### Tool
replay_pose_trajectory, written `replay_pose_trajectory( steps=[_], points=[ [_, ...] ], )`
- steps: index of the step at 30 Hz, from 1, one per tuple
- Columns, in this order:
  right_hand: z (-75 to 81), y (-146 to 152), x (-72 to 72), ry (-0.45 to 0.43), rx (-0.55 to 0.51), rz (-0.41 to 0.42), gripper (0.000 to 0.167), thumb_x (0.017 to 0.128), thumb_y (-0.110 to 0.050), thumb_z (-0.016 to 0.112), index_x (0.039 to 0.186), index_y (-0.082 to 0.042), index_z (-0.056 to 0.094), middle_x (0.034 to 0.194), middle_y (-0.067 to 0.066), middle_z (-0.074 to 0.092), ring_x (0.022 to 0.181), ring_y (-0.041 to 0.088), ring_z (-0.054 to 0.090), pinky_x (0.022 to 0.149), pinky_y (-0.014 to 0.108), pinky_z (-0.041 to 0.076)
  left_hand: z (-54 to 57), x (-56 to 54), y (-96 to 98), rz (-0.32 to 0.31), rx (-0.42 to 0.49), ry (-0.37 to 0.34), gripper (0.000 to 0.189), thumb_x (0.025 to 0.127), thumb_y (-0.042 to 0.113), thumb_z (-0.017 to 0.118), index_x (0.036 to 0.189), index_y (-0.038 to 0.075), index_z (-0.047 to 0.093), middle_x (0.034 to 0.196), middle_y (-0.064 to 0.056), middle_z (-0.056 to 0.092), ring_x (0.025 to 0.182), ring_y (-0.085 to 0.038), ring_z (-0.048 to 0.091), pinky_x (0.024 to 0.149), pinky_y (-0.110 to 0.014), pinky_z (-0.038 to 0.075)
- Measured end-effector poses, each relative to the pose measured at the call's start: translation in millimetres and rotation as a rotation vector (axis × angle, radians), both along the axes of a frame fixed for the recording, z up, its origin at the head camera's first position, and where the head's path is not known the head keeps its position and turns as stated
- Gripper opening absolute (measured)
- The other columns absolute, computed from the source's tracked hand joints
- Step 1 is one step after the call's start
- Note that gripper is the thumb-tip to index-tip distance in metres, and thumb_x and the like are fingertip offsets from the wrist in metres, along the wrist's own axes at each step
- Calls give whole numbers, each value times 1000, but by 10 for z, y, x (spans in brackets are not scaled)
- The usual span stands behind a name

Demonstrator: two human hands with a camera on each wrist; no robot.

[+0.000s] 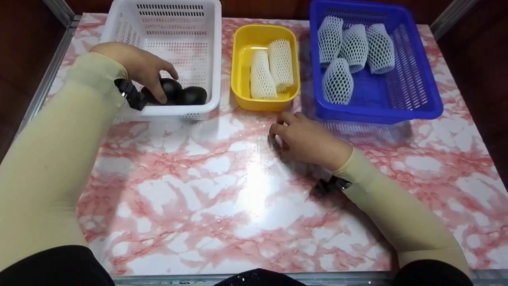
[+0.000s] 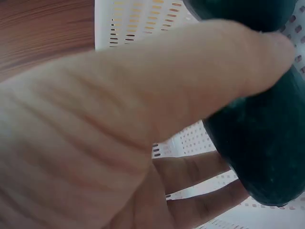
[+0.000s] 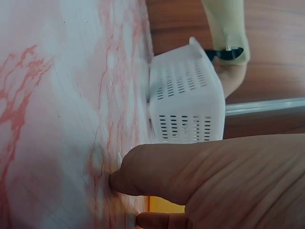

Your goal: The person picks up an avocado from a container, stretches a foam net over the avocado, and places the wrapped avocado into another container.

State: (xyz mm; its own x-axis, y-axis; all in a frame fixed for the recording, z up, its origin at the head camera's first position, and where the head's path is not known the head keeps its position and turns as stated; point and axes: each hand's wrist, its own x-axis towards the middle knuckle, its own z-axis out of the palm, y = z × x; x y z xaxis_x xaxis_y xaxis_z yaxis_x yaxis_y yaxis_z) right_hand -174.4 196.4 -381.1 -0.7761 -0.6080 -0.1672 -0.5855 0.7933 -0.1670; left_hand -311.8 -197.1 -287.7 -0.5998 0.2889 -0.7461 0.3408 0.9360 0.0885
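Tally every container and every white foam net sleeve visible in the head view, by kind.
Perforated plastic baskets, one white and one blue: 2
Yellow rectangular tub: 1
White foam net sleeves: 6 (2 in the yellow tub, 4 in the blue basket)
Total: 9
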Motion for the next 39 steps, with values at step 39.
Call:
replay_pose_trajectory(
  steps=[39],
  points=[
    [-23, 5, 21, 61, -7, 25, 38, 87, -23, 85, 123, -21, 72, 131, 11, 64, 110, 39, 63, 81, 53, 61, 396, 154, 74, 12, 198, 226, 76, 100, 29, 70, 167, 15, 38, 154, -34, 53, 119, -39, 65, 89, -42, 56]
  ],
)
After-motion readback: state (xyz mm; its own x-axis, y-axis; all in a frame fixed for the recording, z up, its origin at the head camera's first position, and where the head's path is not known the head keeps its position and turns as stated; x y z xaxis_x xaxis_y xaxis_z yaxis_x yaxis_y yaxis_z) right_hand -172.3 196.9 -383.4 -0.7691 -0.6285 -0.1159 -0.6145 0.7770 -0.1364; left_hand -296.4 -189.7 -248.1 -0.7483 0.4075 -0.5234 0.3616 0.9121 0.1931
